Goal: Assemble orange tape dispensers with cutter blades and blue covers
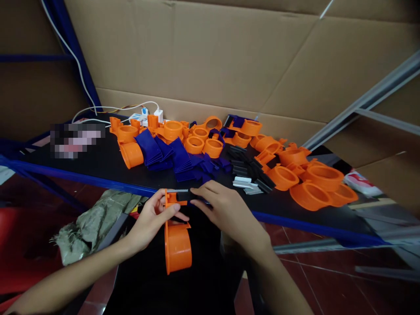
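Cardboard sheets wall the back of a black table (98,164) with a blue edge, above a dark red tiled floor. Roughly twenty orange housings (323,177) spread from 10 to 3 o'clock, with a blue parts pile (177,159) at 12 and a stack of black strips (251,168); exact counts are unclear. One orange housing (177,247) hangs at 6 o'clock, gripped by the left hand (151,221). The right hand (226,210) pinches a black strip (185,195) at its top.

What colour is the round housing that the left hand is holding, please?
Orange. The housing hangs from the left hand, seen clearly in the head view.
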`<state>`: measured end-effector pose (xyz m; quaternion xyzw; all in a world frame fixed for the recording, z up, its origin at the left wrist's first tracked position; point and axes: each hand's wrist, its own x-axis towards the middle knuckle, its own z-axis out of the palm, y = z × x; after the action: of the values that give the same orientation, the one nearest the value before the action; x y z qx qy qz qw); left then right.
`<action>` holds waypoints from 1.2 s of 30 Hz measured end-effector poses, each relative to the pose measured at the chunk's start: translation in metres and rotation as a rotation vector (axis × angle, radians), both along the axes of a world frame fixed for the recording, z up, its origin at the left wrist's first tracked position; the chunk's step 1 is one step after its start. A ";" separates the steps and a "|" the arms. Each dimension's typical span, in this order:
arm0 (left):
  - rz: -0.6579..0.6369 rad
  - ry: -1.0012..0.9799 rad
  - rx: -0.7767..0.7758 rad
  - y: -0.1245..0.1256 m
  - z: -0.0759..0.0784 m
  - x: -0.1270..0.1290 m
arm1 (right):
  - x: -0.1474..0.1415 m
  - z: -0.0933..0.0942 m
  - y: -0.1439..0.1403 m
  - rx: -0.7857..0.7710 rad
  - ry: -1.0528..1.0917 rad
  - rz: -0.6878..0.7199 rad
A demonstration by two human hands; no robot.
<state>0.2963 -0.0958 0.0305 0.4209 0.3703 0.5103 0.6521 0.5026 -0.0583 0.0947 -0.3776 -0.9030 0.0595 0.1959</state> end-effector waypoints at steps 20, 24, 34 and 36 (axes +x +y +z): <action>0.013 -0.166 -0.104 0.004 0.001 -0.009 | -0.043 -0.026 -0.010 -0.108 0.468 -0.098; -0.030 -0.251 -0.210 0.008 0.001 -0.014 | -0.044 -0.027 -0.008 -0.155 0.479 -0.089; -0.105 -0.258 -0.345 0.009 0.003 -0.018 | -0.045 -0.019 -0.007 -0.438 0.571 0.077; -0.076 -0.263 -0.309 0.009 0.003 -0.017 | -0.044 -0.016 -0.006 -0.486 0.570 0.104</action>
<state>0.2792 -0.0870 0.0335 0.2595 0.3398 0.4730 0.7704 0.4583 -0.0648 0.0785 -0.3348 -0.7899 0.3844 0.3409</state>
